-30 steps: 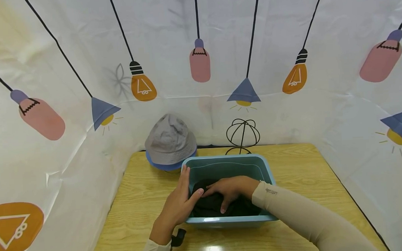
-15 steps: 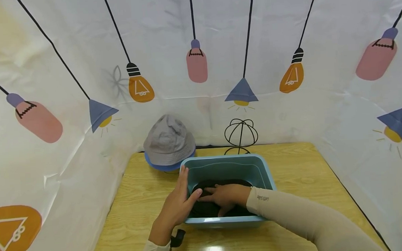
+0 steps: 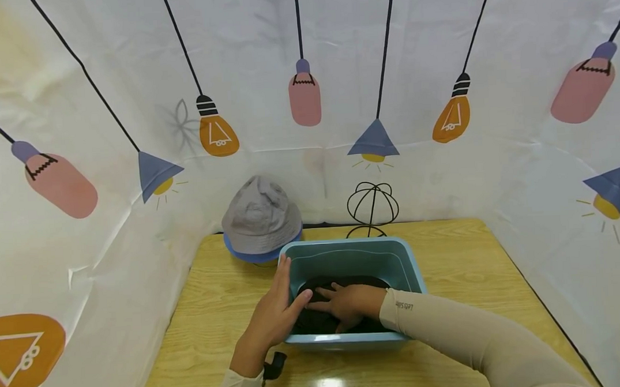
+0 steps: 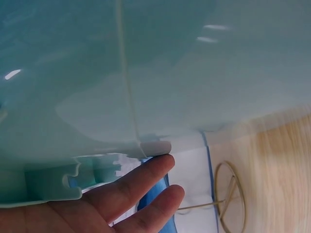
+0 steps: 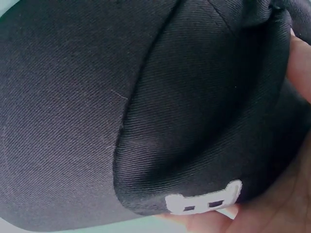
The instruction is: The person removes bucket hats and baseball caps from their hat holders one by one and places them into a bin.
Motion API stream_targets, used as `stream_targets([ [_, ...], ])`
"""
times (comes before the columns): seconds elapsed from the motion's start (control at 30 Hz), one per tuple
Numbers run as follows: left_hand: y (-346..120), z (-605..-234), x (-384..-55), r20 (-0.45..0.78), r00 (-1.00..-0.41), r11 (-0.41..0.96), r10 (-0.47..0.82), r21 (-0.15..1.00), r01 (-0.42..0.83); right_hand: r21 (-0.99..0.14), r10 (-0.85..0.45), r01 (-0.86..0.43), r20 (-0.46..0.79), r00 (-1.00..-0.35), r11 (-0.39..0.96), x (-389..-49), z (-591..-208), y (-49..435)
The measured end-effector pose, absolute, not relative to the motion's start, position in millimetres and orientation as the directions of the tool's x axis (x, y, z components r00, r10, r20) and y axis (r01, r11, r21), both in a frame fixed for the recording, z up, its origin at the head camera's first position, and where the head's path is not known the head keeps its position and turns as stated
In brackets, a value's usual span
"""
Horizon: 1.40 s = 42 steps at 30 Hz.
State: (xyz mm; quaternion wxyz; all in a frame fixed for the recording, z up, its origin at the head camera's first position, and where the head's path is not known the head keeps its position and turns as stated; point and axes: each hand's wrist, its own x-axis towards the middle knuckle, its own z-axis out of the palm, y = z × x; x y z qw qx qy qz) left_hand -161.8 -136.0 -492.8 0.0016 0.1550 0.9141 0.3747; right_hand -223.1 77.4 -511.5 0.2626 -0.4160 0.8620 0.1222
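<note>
2 hands on my feed, neither gripping: left hand straight-fingered along blue rectangular plastic bin, right hand splayed on black fabric hat inside.

Dark twill cap: runs off the top and left edges of my right wrist view; from the head, its lower part is lost inside the blue rectangular plastic tub. White patch with dark marks on the cap: whole design too small to tell. My right grip: partly behind the cloth in its wrist view, cut by the right edge. My left grip: two fingers in its wrist view, palm cropped. Lettering on my beige right sleeve: too small to read surely. Black wire stand: foot partly behind the tub. Blue hat: crown hidden under the grey cloth bucket hat.
</note>
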Motion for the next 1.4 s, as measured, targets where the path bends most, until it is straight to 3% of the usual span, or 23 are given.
stream_targets([
  [0.67,-130.9,-490.0,-160.1,0.115,-0.960,0.678,0.255,0.687,0.262,0.010,-0.614,-0.763,-0.586,-0.528,0.646,-221.0,-510.1,72.0],
  [1.1,-132.0,-489.6,-160.9,0.097,-0.972,0.727,0.216,0.648,0.227,-0.226,-0.669,-0.698,-0.581,-0.464,0.680,-241.4,-493.4,81.4],
  [1.4,-130.1,-488.0,-161.4,0.099,-0.971,0.727,0.218,0.648,0.229,-0.323,-0.753,-0.693,-0.426,-0.501,0.644,-238.2,-453.7,103.1],
])
